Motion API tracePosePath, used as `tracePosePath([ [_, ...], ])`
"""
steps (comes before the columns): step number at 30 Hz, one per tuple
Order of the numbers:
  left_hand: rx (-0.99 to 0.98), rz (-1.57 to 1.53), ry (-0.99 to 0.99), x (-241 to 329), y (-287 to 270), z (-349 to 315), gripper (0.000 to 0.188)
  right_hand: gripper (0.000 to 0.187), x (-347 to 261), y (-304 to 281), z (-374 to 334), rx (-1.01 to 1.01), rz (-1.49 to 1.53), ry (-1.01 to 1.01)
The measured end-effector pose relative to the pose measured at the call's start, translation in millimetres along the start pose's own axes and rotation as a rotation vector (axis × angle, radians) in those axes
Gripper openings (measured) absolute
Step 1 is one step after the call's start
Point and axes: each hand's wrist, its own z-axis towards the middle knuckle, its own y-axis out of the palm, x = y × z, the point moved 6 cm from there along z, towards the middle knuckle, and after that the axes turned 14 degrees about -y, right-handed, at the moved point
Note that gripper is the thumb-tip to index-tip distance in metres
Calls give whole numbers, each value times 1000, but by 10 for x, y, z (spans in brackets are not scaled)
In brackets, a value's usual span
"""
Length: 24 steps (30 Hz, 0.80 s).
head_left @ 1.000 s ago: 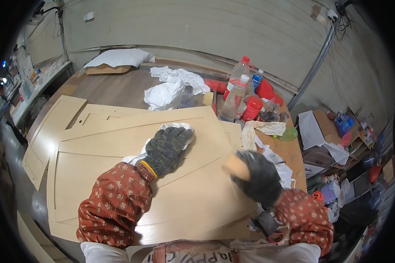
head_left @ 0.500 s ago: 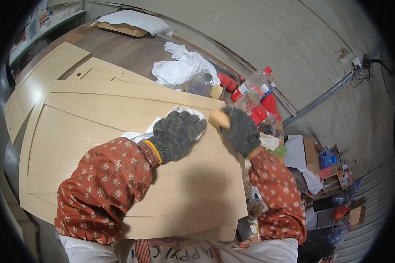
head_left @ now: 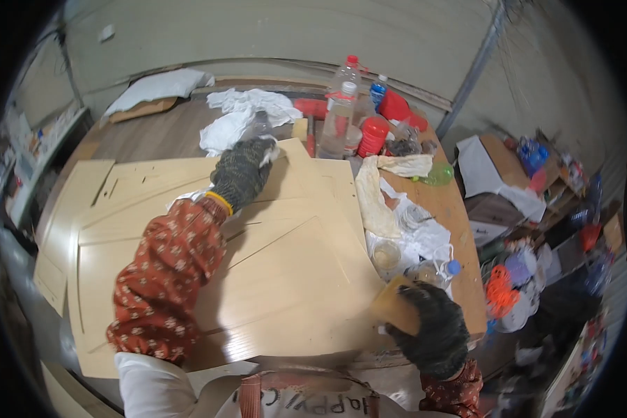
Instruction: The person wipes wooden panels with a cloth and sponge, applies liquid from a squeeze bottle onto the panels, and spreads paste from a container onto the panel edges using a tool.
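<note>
A pale cream panel (head_left: 292, 299) with grooved lines lies on the workbench before me. My left hand (head_left: 244, 171), in a dark knitted glove, is closed on a white cloth (head_left: 272, 153) near the panel's far edge. More white cloth shows by its wrist. My right hand (head_left: 433, 331), gloved alike, grips a tan sponge block (head_left: 396, 306) at the panel's near right corner. Whether the block touches the panel edge I cannot tell. Just beyond that hand lie a small clear bottle with a blue cap (head_left: 435, 270) and a clear cup (head_left: 386, 256).
Other cream panels (head_left: 49, 261) lie to the left, partly under the main one. Several bottles, one tall and clear (head_left: 338, 122), crowd the far right with a red container (head_left: 373, 136). Crumpled white cloth (head_left: 247, 115) lies behind. Boxes (head_left: 494, 171) and clutter stand right of the bench.
My right hand has moved from the panel's far right corner to its near right corner with the sponge block. The left hand has gone farther away with the cloth. My view has turned.
</note>
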Motion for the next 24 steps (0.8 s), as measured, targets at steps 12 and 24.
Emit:
tracePosePath([
  [12, -1084, -901, 221, 1939, 202, -286, 32, 68, 464, 66, -1825, 877, 260, 644],
  [24, -1079, -994, 501, 2538, 68, -946, 15, 73, 668, 246, -1859, 894, 460, 602],
])
